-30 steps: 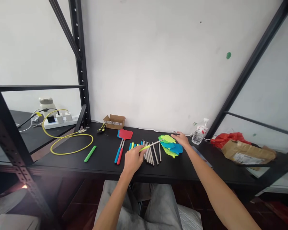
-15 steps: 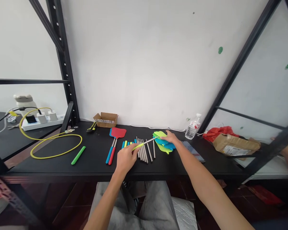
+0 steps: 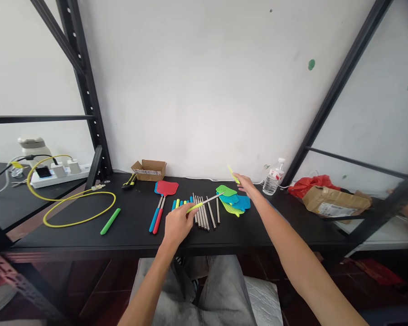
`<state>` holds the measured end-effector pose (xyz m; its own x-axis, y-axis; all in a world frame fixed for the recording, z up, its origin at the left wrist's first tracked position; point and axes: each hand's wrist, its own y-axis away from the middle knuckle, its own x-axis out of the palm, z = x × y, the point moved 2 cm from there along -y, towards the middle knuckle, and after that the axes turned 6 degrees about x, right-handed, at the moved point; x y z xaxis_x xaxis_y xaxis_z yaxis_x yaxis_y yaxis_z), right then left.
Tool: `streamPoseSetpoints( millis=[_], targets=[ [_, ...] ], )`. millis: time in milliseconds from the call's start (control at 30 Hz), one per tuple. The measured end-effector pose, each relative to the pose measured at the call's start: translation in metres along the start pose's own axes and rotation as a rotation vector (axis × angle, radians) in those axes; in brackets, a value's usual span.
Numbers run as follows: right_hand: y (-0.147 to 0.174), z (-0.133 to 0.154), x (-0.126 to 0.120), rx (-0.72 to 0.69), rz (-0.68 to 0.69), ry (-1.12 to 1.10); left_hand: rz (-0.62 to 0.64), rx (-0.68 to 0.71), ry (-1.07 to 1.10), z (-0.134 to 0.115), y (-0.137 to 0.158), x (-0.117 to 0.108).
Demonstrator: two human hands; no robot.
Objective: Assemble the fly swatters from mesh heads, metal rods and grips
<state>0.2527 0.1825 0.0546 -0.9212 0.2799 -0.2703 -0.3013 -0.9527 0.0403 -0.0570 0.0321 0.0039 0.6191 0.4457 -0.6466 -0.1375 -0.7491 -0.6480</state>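
Note:
My left hand (image 3: 177,224) is closed around a yellow-green handle (image 3: 194,207) with a thin metal rod (image 3: 211,198) pointing to the right. In my right hand (image 3: 246,184), raised above the table's back part, is a yellow-green fly swatter head (image 3: 234,174), seen edge-on. Below it lies a pile of green, yellow and blue swatter heads (image 3: 238,203). Several loose metal rods (image 3: 204,216) lie beside my left hand, and behind it is a row of blue and yellow handles (image 3: 177,203), partly hidden. Left of these lie a red fly swatter (image 3: 167,187) and a blue one (image 3: 154,220).
A green handle (image 3: 110,221) and a looped yellow cable (image 3: 78,196) lie at the left. An open cardboard box (image 3: 149,171) stands at the back. A water bottle (image 3: 274,177) and a brown package (image 3: 333,201) are at the right; another person's arm shows beyond.
My right hand has lifted the yellow-green swatter head off the pile, up and slightly right, turning it edge-on. My left hand keeps its handle and rod in nearly the same place.

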Motion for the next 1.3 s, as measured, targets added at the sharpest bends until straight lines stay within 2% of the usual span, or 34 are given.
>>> streamPoseSetpoints(
  millis=[133, 200, 333, 433, 567, 767, 1000, 1300],
  targets=[
    [0.03, 0.012, 0.014, 0.031, 0.272, -0.598, 0.0, 0.002, -0.001, -0.001, 0.0, -0.001],
    [0.052, 0.012, 0.024, -0.022, 0.373, -0.757, -0.005, -0.006, 0.003, -0.001, 0.001, -0.001],
    [0.094, 0.006, 0.053, -0.064, 0.401, -0.937, -0.002, -0.011, 0.006, -0.001, 0.001, 0.0],
    [0.114, 0.007, 0.076, -0.082, 0.424, -1.075, -0.007, -0.003, 0.008, -0.002, 0.002, -0.002],
    [0.121, 0.009, 0.092, -0.067, 0.39, -1.158, -0.013, 0.017, 0.009, -0.005, 0.003, -0.005],
    [0.118, 0.005, 0.095, -0.054, 0.313, -1.216, 0.015, 0.016, 0.004, -0.007, 0.001, -0.007],
    [0.121, 0.004, 0.109, 0.029, 0.391, -1.428, 0.065, 0.021, -0.027, -0.008, 0.001, -0.006],
    [0.128, 0.012, 0.108, 0.091, 0.41, -1.605, 0.131, 0.028, -0.044, -0.009, 0.001, -0.006]
  ],
)
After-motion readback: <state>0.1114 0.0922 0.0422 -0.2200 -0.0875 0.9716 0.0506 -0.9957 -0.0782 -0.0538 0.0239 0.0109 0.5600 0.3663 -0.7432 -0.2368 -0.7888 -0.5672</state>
